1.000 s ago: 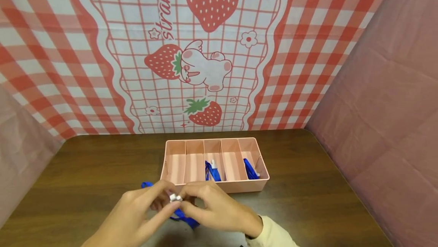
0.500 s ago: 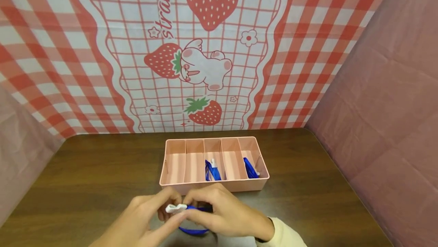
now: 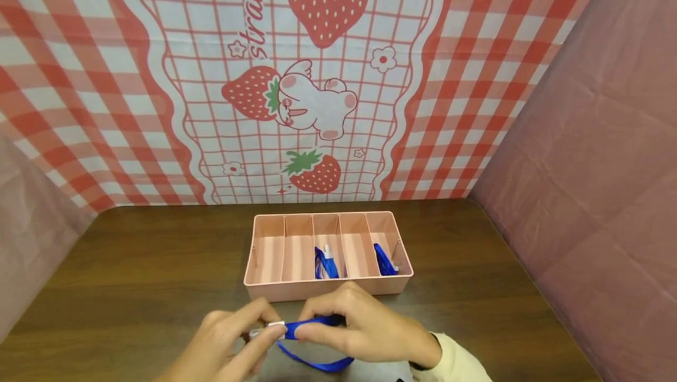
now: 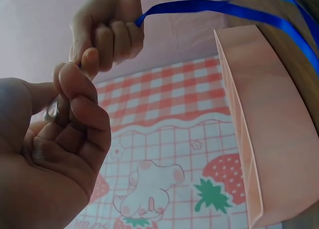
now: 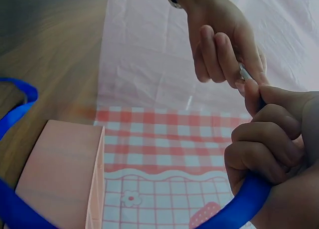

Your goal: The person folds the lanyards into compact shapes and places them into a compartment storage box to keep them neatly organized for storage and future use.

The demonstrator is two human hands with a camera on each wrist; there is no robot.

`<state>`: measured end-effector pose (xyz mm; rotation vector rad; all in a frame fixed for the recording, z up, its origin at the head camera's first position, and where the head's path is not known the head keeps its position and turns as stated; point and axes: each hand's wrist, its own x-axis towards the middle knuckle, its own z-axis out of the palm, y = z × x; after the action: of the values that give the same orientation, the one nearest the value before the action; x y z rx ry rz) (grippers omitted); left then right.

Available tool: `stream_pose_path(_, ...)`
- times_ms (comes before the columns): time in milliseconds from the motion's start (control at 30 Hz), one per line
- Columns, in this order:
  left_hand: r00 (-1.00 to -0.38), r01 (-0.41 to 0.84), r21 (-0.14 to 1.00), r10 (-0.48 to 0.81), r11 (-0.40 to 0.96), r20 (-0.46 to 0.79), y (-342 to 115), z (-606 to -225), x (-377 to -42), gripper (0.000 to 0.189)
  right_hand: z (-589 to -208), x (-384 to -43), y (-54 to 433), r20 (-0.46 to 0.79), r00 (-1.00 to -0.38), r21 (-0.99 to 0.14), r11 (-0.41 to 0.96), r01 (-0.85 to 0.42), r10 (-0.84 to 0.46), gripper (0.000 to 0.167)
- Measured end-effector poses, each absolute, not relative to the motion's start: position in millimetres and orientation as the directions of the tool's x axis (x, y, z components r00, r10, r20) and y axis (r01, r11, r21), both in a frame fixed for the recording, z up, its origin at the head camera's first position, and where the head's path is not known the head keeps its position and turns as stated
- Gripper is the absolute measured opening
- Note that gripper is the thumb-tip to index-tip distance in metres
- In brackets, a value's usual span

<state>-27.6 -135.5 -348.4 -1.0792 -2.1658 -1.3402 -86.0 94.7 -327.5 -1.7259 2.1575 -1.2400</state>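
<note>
My left hand (image 3: 230, 341) pinches the white clip (image 3: 276, 328) of a blue lanyard between thumb and forefinger. Close beside it, my right hand (image 3: 365, 326) pinches the blue strap (image 3: 319, 366) just past the clip, and the rest of the strap hangs in a loop below. In the right wrist view the strap (image 5: 237, 209) runs out from under curled fingers of the right hand (image 5: 269, 139). Behind both hands stands a pink divided box (image 3: 328, 290). One blue lanyard (image 3: 330, 267) with a white clip lies in its middle compartment, and another lanyard (image 3: 384, 261) in the rightmost.
The box sits on a dark brown wooden table (image 3: 476, 288). At the back, a red-and-white checked strawberry cloth (image 3: 317, 94) hangs upright from the table's far edge. Pinkish cloth (image 3: 597, 135) hangs at the right side, and more at the left.
The hands have turned the clip sideways and drawn slightly apart, the right hand moving right. The strap now shows stretched between them, with its loop below. The box contents stay the same.
</note>
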Motion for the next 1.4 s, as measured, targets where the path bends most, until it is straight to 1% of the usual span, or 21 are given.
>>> stream_pose_path(133, -0.662, 0.748, 0.605, 0.378, 0.272, 0.647, -140.2, -351.2, -24.8, 0.031, -330.9, -86.0, 98.3, 0.367, -0.360, -0.649, 0.041, -0.759, -0.857, 0.017)
stream_pose_path(367, -0.678, 0.735, 0.604, 0.344, 0.309, 0.649, -149.6, -361.2, -20.9, 0.034, -336.6, -85.8, 105.2, 0.323, -0.374, -0.677, 0.064, -0.733, -0.869, 0.020)
stream_pose_path(700, -0.712, 0.700, 0.614, 0.286, 0.365, 0.642, -164.3, -366.8, -16.3, 0.039, -341.8, -87.8, 116.3, 0.326, -0.406, -0.677, 0.089, -0.730, -0.854, 0.022)
stream_pose_path(867, -0.738, 0.668, 0.638, 0.231, 0.384, 0.633, -174.4, -373.6, -12.2, 0.042, -341.9, -89.0, 125.8, 0.315, -0.440, -0.694, 0.112, -0.711, -0.841, 0.021)
stream_pose_path(1100, -0.730, 0.679, 0.667, 0.179, 0.307, 0.660, -186.5, -390.0, -13.7, 0.044, -345.1, -89.9, 139.5, 0.283, -0.498, -0.711, 0.170, -0.682, -0.820, 0.022)
stream_pose_path(1233, -0.747, 0.660, 0.690, 0.161, 0.296, 0.646, -192.7, -394.7, -14.2, 0.043, -346.8, -91.9, 147.8, 0.288, -0.514, -0.705, 0.185, -0.685, -0.808, 0.024)
stream_pose_path(1333, -0.770, 0.631, 0.708, 0.141, 0.318, 0.623, -195.7, -396.7, -14.5, 0.041, -348.8, -92.5, 155.9, 0.296, -0.527, -0.692, 0.201, -0.693, -0.797, 0.023)
stream_pose_path(1400, -0.776, 0.618, 0.701, 0.129, 0.356, 0.618, -197.3, -397.9, -15.3, 0.040, -350.5, -91.4, 161.6, 0.283, -0.550, -0.695, 0.226, -0.682, -0.786, 0.023)
